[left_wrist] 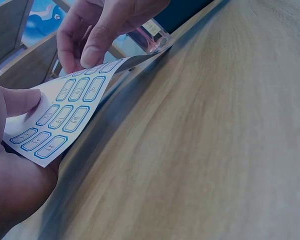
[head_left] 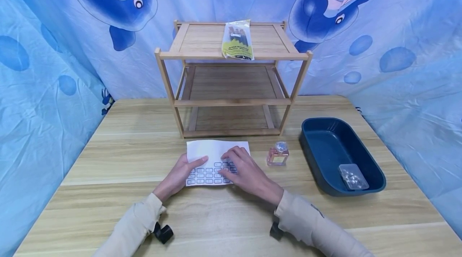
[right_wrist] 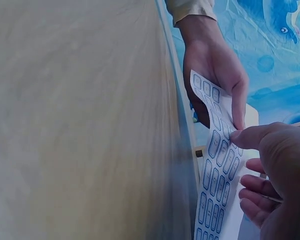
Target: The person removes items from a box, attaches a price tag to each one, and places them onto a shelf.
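A white sheet of stickers point(head_left: 211, 150) with rows of blue-bordered numbered labels is held a little above the wooden table. My left hand point(head_left: 179, 173) grips its left side, thumb lying across the top face and the other fingers underneath. Over the right part of the sheet is my right hand point(head_left: 249, 175), its fingers bent and its thumb tip at the labels. In the head view a gap shows between that thumb and the index finger. The right wrist view shows the right thumb point(right_wrist: 252, 136) touching the labels, with the other fingers loosely curled beside the sheet.
A three-tier wooden shelf point(head_left: 231, 55) stands behind the sheet, a printed plastic packet point(head_left: 238, 40) on its top. To the right are a pink perfume bottle point(head_left: 278, 154) and a dark blue basin point(head_left: 328, 138) with a clear plastic case point(head_left: 353, 177) inside.
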A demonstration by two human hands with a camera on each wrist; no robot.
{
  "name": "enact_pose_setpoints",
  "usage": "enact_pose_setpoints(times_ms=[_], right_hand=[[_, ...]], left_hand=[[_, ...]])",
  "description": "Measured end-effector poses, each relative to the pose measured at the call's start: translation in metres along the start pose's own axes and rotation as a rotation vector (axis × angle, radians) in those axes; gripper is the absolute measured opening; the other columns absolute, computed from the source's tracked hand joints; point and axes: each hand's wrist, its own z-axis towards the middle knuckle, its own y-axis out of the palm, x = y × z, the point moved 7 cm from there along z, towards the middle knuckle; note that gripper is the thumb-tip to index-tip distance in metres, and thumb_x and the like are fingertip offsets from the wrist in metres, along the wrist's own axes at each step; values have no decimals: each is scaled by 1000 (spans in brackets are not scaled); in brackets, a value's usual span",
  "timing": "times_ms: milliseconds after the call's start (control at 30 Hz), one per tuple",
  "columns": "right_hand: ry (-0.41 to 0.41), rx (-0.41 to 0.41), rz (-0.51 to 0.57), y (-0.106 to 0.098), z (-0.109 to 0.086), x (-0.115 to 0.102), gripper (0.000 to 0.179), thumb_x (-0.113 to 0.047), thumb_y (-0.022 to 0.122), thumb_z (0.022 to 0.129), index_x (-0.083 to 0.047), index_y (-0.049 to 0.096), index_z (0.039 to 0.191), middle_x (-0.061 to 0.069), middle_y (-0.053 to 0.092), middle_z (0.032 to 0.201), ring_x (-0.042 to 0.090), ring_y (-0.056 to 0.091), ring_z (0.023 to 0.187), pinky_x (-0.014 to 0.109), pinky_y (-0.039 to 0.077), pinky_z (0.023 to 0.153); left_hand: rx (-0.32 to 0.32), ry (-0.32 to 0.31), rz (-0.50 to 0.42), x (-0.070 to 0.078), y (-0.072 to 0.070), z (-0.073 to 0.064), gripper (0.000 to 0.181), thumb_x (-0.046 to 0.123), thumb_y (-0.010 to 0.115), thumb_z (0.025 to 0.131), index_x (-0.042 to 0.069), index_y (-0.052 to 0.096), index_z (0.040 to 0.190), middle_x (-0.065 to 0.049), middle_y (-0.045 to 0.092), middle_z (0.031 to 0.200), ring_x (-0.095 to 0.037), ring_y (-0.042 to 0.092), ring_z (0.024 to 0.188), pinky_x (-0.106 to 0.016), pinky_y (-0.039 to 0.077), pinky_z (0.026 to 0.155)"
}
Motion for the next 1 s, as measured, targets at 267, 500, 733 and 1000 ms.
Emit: enact_pose_setpoints(times_ms=[267, 500, 733, 1000], right_hand=[[-16, 18, -14, 2, 0, -1, 36, -21, 84, 89, -5, 65, 115, 5, 62, 111, 21, 58, 102, 35, 56, 88], [-35, 19, -40, 1, -1, -3, 35, -20, 83, 89, -4, 64, 113, 6, 63, 110, 21, 58, 102, 34, 56, 90], [-48, 22, -51, 2, -2, -4, 33, -19, 82, 90, -3, 63, 112, 7, 63, 109, 21, 59, 102, 34, 56, 91], [-38, 25, -36, 3, -2, -4, 29, -15, 81, 91, -3, 63, 110, 7, 64, 106, 21, 60, 99, 35, 56, 88]], left_hand=[[-40, 10, -35, -2, 3, -1, 36, 14, 57, 106, -5, 54, 136, -12, 76, 108, -22, 76, 94, -39, 62, 84], [-40, -2, -55, -3, 4, -1, 35, 14, 56, 106, -5, 53, 136, -11, 76, 107, -21, 75, 94, -38, 62, 84], [-17, -8, -60, -5, 6, 0, 30, 14, 54, 107, -3, 56, 132, -8, 76, 103, -19, 75, 91, -35, 63, 82], [-29, -3, -53, -4, 7, -1, 26, 15, 53, 108, 1, 58, 129, -7, 76, 103, -18, 75, 91, -35, 63, 82]])
